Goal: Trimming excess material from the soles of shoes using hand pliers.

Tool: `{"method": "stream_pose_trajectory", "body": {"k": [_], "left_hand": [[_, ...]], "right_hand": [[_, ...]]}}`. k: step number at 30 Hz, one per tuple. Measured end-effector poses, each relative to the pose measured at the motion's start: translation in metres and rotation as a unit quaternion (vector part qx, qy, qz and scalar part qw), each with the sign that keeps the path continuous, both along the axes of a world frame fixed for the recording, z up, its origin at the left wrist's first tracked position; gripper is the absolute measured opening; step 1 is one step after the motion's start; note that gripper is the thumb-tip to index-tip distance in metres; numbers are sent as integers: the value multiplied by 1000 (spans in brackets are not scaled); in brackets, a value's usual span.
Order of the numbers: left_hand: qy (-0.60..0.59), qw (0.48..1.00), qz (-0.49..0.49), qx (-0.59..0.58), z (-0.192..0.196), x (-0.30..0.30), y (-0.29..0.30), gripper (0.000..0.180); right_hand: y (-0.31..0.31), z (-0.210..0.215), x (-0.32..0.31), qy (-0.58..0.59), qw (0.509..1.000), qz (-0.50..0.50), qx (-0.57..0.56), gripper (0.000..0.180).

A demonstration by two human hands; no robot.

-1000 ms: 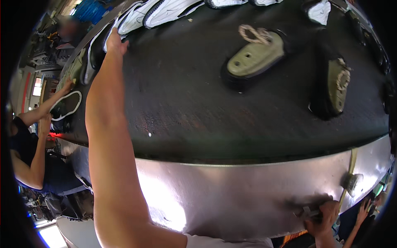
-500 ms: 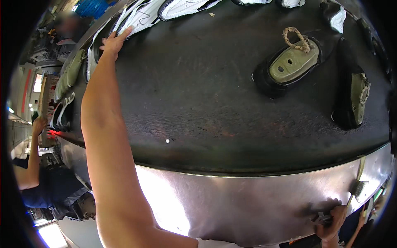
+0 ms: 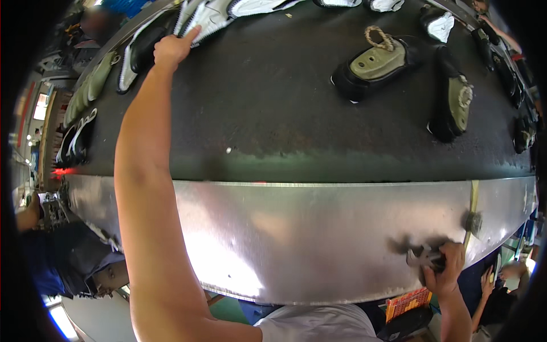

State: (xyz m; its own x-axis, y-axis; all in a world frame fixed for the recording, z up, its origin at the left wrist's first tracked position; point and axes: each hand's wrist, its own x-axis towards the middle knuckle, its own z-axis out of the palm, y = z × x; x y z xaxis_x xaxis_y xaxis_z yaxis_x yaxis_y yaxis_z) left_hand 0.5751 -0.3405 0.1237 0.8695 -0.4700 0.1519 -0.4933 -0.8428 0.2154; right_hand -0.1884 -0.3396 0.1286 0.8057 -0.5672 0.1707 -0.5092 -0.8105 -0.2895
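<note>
Across went the left hand (image 3: 172,50) to a white shoe upper (image 3: 212,23), unlifted at the black surface's (image 3: 273,108) far left, its grip impossible to call, the right hand (image 3: 448,267) clasped round a metal tool (image 3: 424,256).

A shoemaking workshop: white shoe uppers (image 3: 215,21) line the dark surface (image 3: 273,114) at eleven o'clock, black uppers (image 3: 346,82) sit around olive, rope-looped lasts (image 3: 377,62) near two, a metal ledge (image 3: 319,228) spans six, and other people (image 3: 68,259) appear at eight and four.
</note>
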Motion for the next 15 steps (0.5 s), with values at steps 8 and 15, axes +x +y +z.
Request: {"method": "stream_pose_trajectory", "body": {"k": [8,15], "left_hand": [[-56,993,-68,76,92,-175,141,89],[84,996,0,-7,119,-343,327,62]], "right_hand": [[2,-11,4,-73,997,1,-31,45],[0,-24,1,-125,987,8,-100,42]]}}
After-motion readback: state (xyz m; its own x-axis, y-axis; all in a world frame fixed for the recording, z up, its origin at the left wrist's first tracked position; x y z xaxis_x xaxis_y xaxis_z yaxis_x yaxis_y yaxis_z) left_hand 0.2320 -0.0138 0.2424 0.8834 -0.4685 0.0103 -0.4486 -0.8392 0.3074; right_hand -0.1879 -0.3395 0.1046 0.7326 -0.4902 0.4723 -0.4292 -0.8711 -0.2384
